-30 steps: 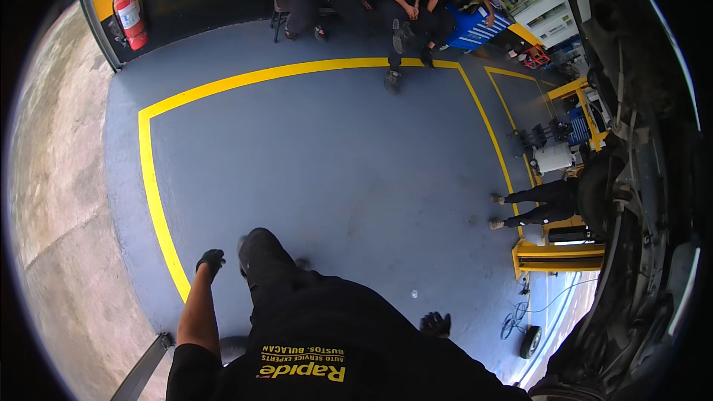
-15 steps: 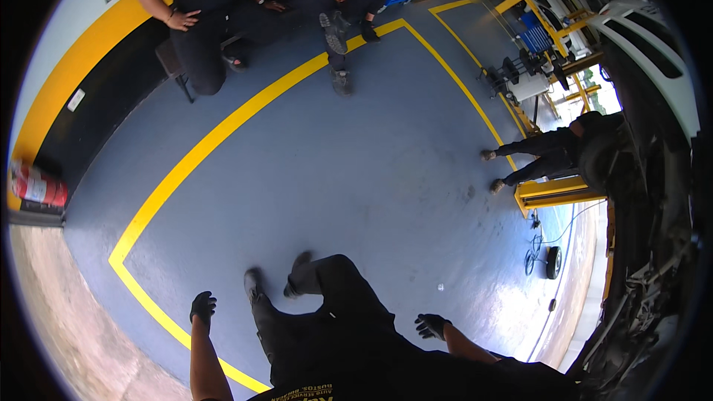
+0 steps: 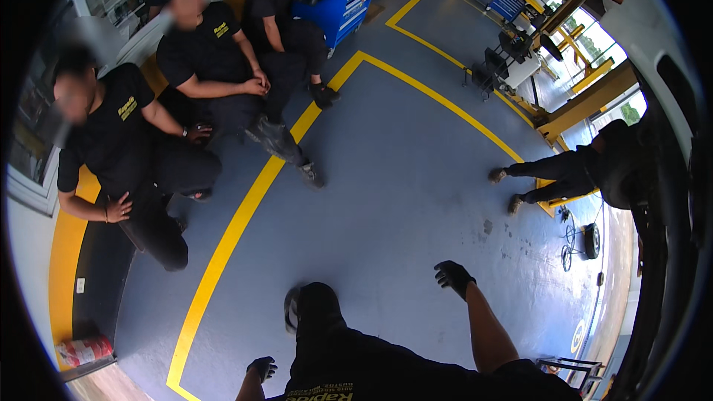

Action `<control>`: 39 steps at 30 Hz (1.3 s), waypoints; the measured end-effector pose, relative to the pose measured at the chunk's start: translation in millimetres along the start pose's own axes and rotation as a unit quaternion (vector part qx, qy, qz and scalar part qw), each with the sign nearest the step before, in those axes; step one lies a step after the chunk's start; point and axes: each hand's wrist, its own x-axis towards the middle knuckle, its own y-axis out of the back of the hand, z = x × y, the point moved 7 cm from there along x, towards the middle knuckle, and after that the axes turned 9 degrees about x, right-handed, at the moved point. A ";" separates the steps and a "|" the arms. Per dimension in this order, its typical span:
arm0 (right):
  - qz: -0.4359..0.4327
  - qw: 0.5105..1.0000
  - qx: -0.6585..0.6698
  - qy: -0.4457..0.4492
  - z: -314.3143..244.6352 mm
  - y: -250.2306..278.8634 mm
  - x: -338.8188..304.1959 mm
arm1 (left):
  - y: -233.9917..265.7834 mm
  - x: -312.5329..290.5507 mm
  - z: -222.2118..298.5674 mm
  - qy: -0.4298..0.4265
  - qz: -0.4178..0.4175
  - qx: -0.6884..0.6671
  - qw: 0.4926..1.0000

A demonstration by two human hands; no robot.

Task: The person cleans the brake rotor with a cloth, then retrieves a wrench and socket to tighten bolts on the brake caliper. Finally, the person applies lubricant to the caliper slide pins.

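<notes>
Black gloves (image 3: pixel 459 281): 2 | left hand (image 3: pixel 261 368), right hand (image 3: pixel 454 279) — fingers (image 3: pixel 445 267) loosely parted, empty | seated people (image 3: pixel 200 52): 3

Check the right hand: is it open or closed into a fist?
Open: the gloved right hand has its fingers extended and slightly apart, with nothing visible in its grasp.
</notes>
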 end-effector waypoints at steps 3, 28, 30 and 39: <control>-0.017 0.987 0.132 0.091 -120.8 28.7 37.9 | 13.9 -6.1 149.6 -0.023 0.021 0.019 0.999; 0.147 0.937 0.306 -0.084 -456.4 402.5 479.4 | -313.3 -340.0 1695.2 -0.514 -0.143 -0.156 0.831; 0.120 0.962 0.244 -0.019 -576.0 453.8 516.0 | -290.3 -353.3 1776.8 -0.535 -0.148 -0.234 0.798; 0.237 0.936 0.251 -0.071 -829.3 565.3 681.7 | -98.7 -306.4 2122.0 -0.535 -0.119 -0.532 0.645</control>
